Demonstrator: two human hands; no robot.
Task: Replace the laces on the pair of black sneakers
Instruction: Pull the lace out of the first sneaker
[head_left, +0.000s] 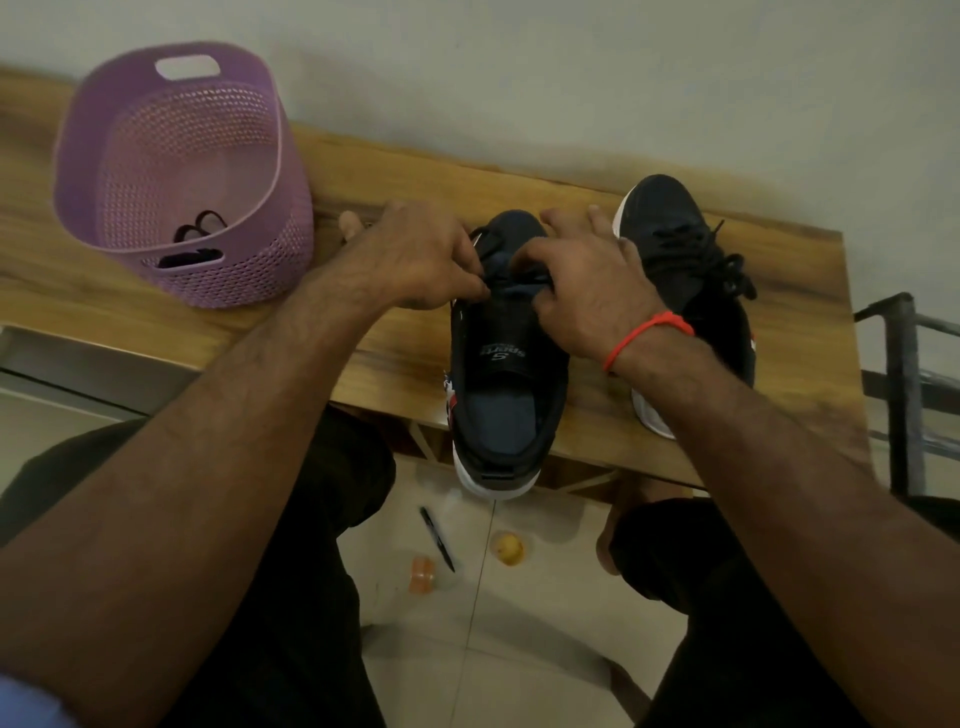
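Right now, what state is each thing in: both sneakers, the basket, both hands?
Near sneaker: upright, heel over table edge, lace only near the toe.
Far sneaker: laced and tied.
Purple basket: upright, open, dark laces inside.
Left hand: pinches the lace at the eyelets.
Right hand: fingers curled at the eyelets.

Both hands on near sneaker

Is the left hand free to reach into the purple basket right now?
Probably not yet: the left hand is pinching a lace on the near sneaker. The path to the purple basket looks open.
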